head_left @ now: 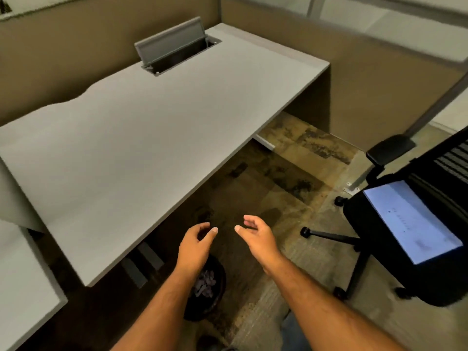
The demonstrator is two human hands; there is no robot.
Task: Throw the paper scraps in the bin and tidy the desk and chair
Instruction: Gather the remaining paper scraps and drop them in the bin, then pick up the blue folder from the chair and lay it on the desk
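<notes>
A dark round bin stands on the floor under the desk's front edge, with paper scraps lying inside it. My left hand hovers above the bin, fingers curled and apart, holding nothing. My right hand is beside it to the right, also open and empty. The grey desk has a bare top. A black office chair stands at the right, turned away from the desk, with a white sheet of paper lying on its seat.
A cable hatch stands open at the back of the desk. Brown partition walls enclose the desk. A second grey surface sits at the lower left. The carpeted floor lies between desk and chair.
</notes>
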